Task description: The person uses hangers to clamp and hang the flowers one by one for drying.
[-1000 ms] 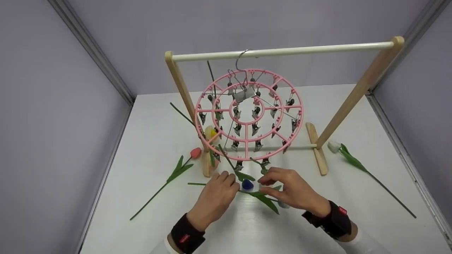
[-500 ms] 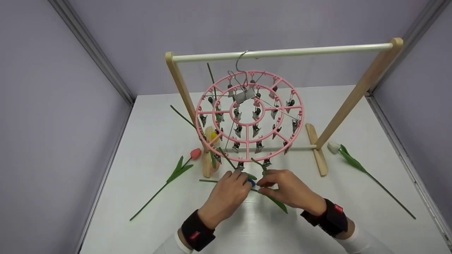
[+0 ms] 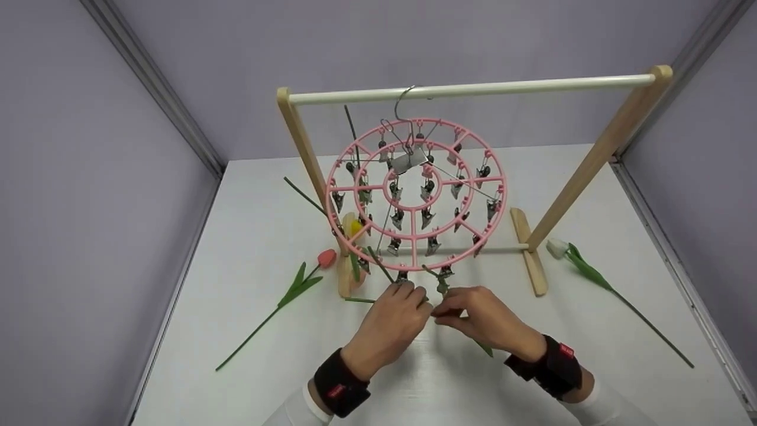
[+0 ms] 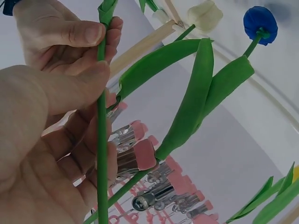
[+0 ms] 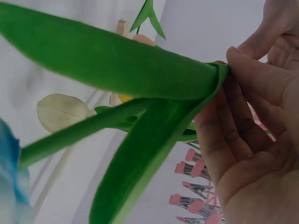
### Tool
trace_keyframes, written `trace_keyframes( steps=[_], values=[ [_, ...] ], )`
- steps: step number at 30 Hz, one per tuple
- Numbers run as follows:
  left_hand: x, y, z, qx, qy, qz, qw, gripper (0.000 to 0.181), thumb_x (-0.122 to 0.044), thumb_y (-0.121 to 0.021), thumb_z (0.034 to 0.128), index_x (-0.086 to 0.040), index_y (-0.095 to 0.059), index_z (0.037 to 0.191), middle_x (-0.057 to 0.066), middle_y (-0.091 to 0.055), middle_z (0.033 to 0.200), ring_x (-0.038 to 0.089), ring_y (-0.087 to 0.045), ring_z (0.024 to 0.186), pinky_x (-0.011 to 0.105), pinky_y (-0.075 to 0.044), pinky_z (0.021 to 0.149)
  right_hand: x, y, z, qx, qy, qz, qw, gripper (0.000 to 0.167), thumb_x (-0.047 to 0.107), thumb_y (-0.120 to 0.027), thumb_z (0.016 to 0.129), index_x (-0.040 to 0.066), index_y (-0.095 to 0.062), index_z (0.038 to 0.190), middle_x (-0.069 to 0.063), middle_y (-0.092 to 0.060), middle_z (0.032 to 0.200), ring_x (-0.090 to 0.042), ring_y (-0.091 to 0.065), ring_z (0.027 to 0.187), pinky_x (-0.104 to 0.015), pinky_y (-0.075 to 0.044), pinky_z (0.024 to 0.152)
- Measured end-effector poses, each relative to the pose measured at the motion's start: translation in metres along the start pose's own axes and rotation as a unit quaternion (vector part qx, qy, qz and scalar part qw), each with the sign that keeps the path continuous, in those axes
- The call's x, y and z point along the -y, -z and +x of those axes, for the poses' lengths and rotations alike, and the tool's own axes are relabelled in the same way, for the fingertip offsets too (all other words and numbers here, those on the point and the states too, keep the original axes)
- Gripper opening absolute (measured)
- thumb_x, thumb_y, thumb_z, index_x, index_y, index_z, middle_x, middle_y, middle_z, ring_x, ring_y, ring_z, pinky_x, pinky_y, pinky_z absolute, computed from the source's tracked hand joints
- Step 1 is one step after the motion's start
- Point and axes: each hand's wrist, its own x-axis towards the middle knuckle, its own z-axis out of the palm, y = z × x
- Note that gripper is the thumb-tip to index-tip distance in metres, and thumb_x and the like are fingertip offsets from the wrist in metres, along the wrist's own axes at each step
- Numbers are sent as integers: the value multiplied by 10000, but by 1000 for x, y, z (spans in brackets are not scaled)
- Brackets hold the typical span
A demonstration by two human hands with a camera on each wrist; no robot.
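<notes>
Blue-and-white flower (image 5: 140, 70) at the near edge of the pink hanger (image 3: 413, 209); left hand (image 3: 393, 325) and right hand (image 3: 494, 319) both pinch its stem (image 4: 102, 158). A sideways tug could snag the adjacent dark blue flower (image 4: 259, 23), working it loose from its clip (image 4: 144, 154).

- A small lab-like booth rather than a lived-in room.
- Plain grey-lilac panels (image 3: 71, 207) rise along the left, far and right edges of the white tabletop (image 3: 254, 236).
- Metal strips (image 3: 167, 97) mark the panels' joins, reaching the tabletop's far corners.
- Household goods look staged inside: a wooden rack (image 3: 302, 142), a pink clip hanger (image 3: 413, 238), tulips (image 3: 326, 258).
- Black straps (image 3: 343, 383) circle both wrists.
</notes>
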Motion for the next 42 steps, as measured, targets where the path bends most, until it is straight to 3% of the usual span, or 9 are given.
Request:
trace_keyframes(
  steps=[13, 18, 21, 24, 29, 33, 36, 40, 42],
  values=[
    [13, 10, -13, -455, 812, -604, 9938, 25, -210, -770, 965, -186, -775, 962, -14, -735, 948, 175, -662, 908, 311, -545, 753, -23, 5, -19, -299, -247, 59, 9992, 165, 61, -799, 920, 201, -818, 1004, 0, -781, 929, -93, -737, 866, -258, -613, 760],
    [17, 7, -18, -848, 1161, -1658, 9756, 173, -278, -861, 897, -181, -782, 1017, -30, -748, 955, 154, -680, 898, 320, -569, 807, -31, 7, -28, -555, -246, 263, 9978, 204, 32, -811, 898, 216, -805, 985, 3, -779, 931, -69, -733, 851, -249, -619, 761],
    [18, 3, -20, -1186, 1298, -2589, 9498, 236, -258, -868, 888, -156, -771, 1078, -31, -756, 954, 129, -694, 886, 286, -579, 783, -33, 7, -31, -727, -154, 393, 9965, 224, 34, -815, 893, 237, -800, 987, 17, -783, 939, -65, -736, 857, -242, -620, 769],
    [17, -1, -19, -1537, 1414, -3443, 9153, 286, -202, -870, 881, -114, -752, 1126, -3, -760, 954, 111, -709, 867, 264, -587, 738, -35, 6, -33, -905, -48, 505, 9946, 240, 30, -810, 899, 250, -794, 994, 2, -788, 942, -86, -743, 859, -225, -615, 770],
    [11, -8, -16, -1925, 1641, -4623, 8499, 281, -136, -849, 895, -91, -730, 1146, 49, -765, 983, 121, -727, 866, 259, -606, 729, -34, 1, -35, -1238, 132, 820, 9888, 283, -19, -794, 899, 245, -788, 1000, -26, -783, 943, -130, -739, 865, -187, -589, 756],
    [-1, -20, -12, -2005, 1714, -5459, 7952, 232, -122, -808, 937, -102, -717, 1150, 84, -755, 1021, 153, -743, 873, 256, -624, 747, -31, -6, -33, -1523, 339, 1054, 9821, 303, -46, -786, 890, 233, -783, 1008, -24, -773, 948, -145, -733, 874, -187, -584, 771],
    [-10, -30, -8, -2050, 1715, -5917, 7606, 216, -113, -784, 957, -90, -710, 1158, 145, -742, 1034, 210, -754, 892, 274, -636, 757, -28, -14, -29, -1692, 515, 1201, 9769, 306, -61, -778, 887, 220, -777, 1007, -38, -765, 949, -159, -734, 885, -203, -595, 799],
    [-17, -36, -4, -2208, 1808, -6228, 7284, 197, -84, -774, 959, -62, -704, 1142, 186, -736, 1051, 268, -761, 933, 296, -652, 807, -27, -23, -23, -1865, 719, 1432, 9693, 288, -75, -770, 886, 188, -774, 1002, -58, -757, 939, -159, -732, 878, -206, -599, 788],
    [-18, -38, -2, -2326, 1832, -6298, 7182, 180, -43, -768, 953, -50, -700, 1119, 179, -733, 1050, 279, -761, 940, 305, -654, 830, -28, -26, -21, -1923, 790, 1541, 9659, 303, -106, -772, 867, 166, -777, 1001, -75, -755, 930, -131, -729, 875, -195, -590, 766]
  ],
)
